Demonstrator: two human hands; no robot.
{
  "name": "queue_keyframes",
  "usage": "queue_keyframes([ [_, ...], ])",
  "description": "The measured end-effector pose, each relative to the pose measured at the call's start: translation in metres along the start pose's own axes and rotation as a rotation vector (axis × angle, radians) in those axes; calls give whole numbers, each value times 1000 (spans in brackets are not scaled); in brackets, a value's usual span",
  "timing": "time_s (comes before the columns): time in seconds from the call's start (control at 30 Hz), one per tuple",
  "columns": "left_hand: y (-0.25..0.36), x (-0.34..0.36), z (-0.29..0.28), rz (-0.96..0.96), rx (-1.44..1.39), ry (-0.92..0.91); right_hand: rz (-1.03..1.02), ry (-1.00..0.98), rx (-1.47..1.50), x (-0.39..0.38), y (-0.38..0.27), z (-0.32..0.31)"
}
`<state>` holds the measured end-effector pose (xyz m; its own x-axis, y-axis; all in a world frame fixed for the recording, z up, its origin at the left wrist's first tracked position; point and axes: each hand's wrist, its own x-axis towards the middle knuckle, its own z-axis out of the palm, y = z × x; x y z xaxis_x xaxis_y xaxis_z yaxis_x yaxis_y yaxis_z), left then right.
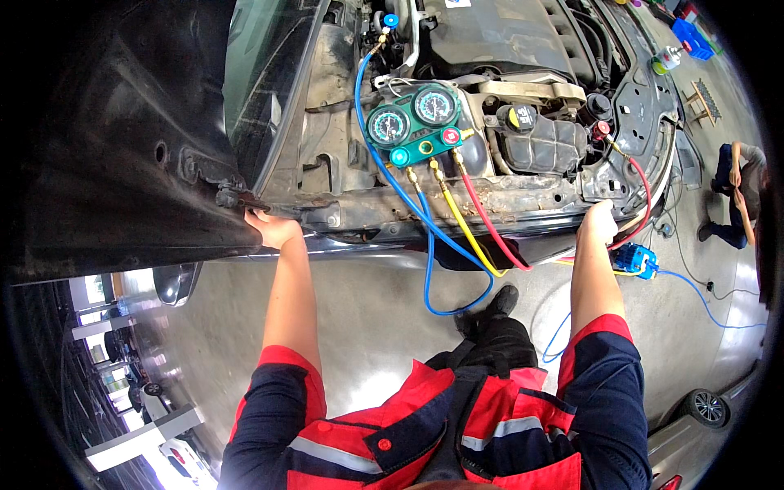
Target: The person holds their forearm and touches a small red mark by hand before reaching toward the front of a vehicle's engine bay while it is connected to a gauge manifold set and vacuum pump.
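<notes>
My left hand [276,229] is at the rear end of the car's fender [376,204], beside the hinge end of the dark raised hood [122,171]. Its fingers look curled, and what they hold, if anything, is hidden. Farther right, my right hand [600,222] is closed over the fender's front edge. Between the hands, over the engine bay, sits a green manifold gauge set [425,135] with two round dials. Blue [431,245], yellow [459,214] and red [482,208] hoses hang from it over the fender.
A blue-knobbed coupler [390,21] and a red-knobbed coupler [601,129] sit in the engine bay. A coolant tank [543,147] lies between. On the floor at right stands a blue pump [635,260] with cables. Another person [735,192] crouches beyond; cars are parked behind.
</notes>
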<state>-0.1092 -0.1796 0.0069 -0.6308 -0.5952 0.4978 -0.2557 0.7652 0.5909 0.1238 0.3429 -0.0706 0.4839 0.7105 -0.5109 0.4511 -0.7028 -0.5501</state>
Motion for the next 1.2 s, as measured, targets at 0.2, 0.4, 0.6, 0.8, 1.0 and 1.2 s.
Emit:
queue_keyframes([
  [0.2,-9,2,4,86,-19,37,1,1,28,-7,-2,-2],
  [0.4,-2,1,-1,17,-38,21,-8,22,14,-7,-1,-1],
  [0.6,18,-7,-9,-99,-65,-78,-6,14,21,-2,0,-2],
  [0.8,13,-4,-7,-106,-24,-74,2,13,22,-10,-2,-5],
  [1.0,6,0,-2,-89,-54,14,-5,-8,14,-8,-2,-4],
  [1.2,11,-4,-4,-73,-6,-27,9,-9,28,-7,-2,-4],
])
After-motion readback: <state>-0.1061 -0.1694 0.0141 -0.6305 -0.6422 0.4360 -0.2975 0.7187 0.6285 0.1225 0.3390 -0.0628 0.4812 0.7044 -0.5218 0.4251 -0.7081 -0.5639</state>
